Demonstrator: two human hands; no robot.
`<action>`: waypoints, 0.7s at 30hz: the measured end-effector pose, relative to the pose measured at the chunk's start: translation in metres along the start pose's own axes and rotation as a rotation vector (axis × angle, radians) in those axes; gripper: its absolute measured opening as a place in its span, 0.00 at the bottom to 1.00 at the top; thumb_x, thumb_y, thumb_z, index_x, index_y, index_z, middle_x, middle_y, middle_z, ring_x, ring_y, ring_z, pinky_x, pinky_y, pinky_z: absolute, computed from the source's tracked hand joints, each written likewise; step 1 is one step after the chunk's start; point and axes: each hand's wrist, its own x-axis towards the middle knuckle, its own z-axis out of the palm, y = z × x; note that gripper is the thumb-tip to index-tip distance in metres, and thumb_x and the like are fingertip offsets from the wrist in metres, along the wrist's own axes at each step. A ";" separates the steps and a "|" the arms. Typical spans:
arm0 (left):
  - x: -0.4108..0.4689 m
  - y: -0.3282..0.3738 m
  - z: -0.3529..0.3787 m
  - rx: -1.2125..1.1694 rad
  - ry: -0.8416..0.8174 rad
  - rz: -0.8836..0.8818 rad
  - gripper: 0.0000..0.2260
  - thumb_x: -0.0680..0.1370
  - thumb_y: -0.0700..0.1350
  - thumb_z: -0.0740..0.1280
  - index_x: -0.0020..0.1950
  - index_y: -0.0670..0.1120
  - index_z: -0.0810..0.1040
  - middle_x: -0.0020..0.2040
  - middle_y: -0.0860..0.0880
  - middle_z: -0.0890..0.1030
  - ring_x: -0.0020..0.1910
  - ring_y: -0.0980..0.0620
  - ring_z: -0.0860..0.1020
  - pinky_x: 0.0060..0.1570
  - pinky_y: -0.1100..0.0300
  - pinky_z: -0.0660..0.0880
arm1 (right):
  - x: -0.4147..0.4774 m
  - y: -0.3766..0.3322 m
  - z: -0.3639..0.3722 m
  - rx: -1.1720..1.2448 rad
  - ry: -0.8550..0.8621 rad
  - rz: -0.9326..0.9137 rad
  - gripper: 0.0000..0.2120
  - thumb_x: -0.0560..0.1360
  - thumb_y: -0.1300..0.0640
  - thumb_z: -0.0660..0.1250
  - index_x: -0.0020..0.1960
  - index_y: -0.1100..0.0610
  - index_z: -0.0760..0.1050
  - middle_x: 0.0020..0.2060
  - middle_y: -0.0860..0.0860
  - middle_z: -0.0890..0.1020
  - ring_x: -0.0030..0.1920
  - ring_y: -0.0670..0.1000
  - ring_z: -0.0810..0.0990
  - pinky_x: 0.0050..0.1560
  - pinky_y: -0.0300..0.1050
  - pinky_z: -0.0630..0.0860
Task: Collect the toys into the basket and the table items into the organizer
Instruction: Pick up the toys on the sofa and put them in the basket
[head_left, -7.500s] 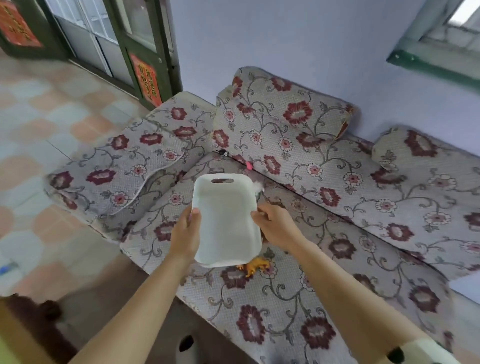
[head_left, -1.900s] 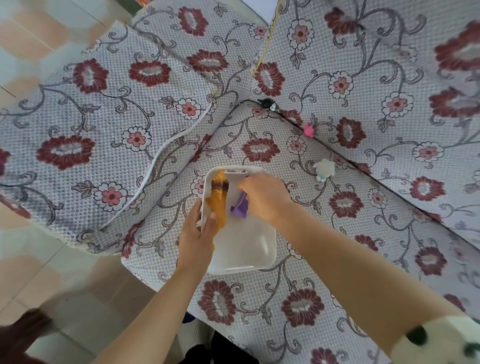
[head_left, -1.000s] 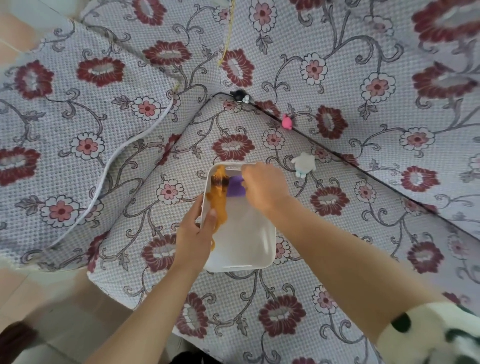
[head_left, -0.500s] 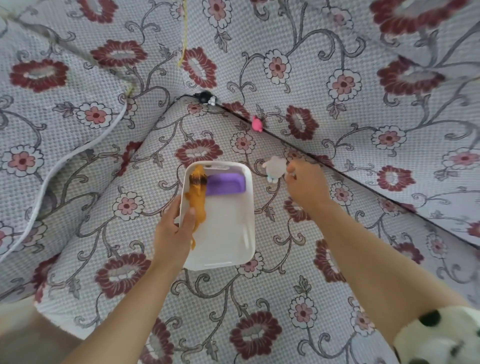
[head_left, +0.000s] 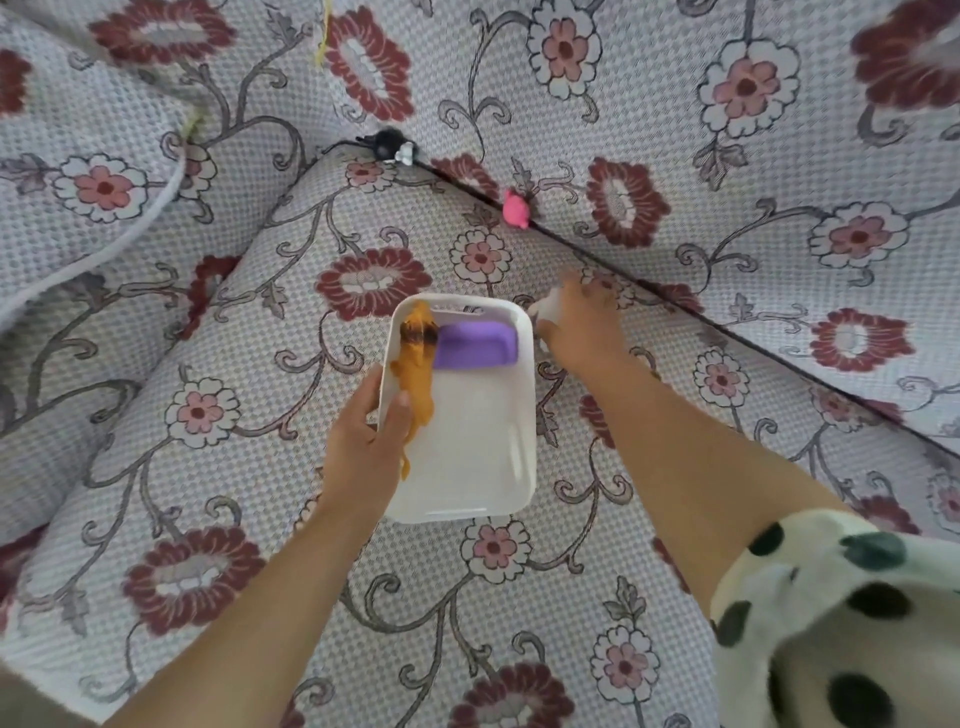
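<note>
Floral upholstery in grey with red and pink blooms covers the sofa (head_left: 519, 597) across the whole view; its seat cushion carries the work. On that cushion sits a white basket (head_left: 511, 415), long side running near to far. Inside it, at the far end, lies a purple toy (head_left: 475, 344), and along the left wall lies an orange animal toy (head_left: 413, 374), head toward the far end. The left hand (head_left: 371, 441) grips the basket's left rim, thumb inside touching the orange toy, fingers outside. The right hand (head_left: 582, 325) is just beside the basket's far right corner, fingers curled down over a small white toy (head_left: 545, 309); most of that toy is hidden, and lifting cannot be confirmed. A pink toy (head_left: 515, 209) rests in the crease between seat and backrest, further off. A small black toy (head_left: 389, 144) sits at the crease's far left end. The right arm ends in a cream sleeve (head_left: 831, 623) with dark spots.
</note>
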 end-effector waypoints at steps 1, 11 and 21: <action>0.001 -0.001 0.001 -0.002 -0.001 -0.006 0.14 0.81 0.47 0.62 0.66 0.46 0.75 0.31 0.62 0.81 0.26 0.63 0.75 0.23 0.69 0.69 | 0.002 0.000 0.003 0.001 -0.013 0.002 0.30 0.73 0.53 0.68 0.71 0.54 0.60 0.66 0.64 0.67 0.65 0.65 0.68 0.63 0.60 0.69; -0.002 0.020 -0.008 -0.010 0.045 -0.053 0.16 0.81 0.49 0.62 0.68 0.47 0.74 0.33 0.55 0.79 0.24 0.64 0.73 0.21 0.71 0.68 | -0.038 -0.019 -0.067 0.607 0.143 -0.009 0.29 0.65 0.62 0.73 0.63 0.54 0.68 0.53 0.48 0.73 0.46 0.46 0.75 0.33 0.32 0.70; -0.007 0.057 -0.013 0.008 0.026 -0.043 0.20 0.80 0.56 0.61 0.72 0.55 0.70 0.58 0.50 0.82 0.49 0.53 0.81 0.33 0.67 0.72 | -0.094 -0.055 -0.099 0.413 -0.091 -0.759 0.22 0.63 0.69 0.67 0.55 0.57 0.75 0.52 0.50 0.76 0.55 0.46 0.68 0.56 0.32 0.65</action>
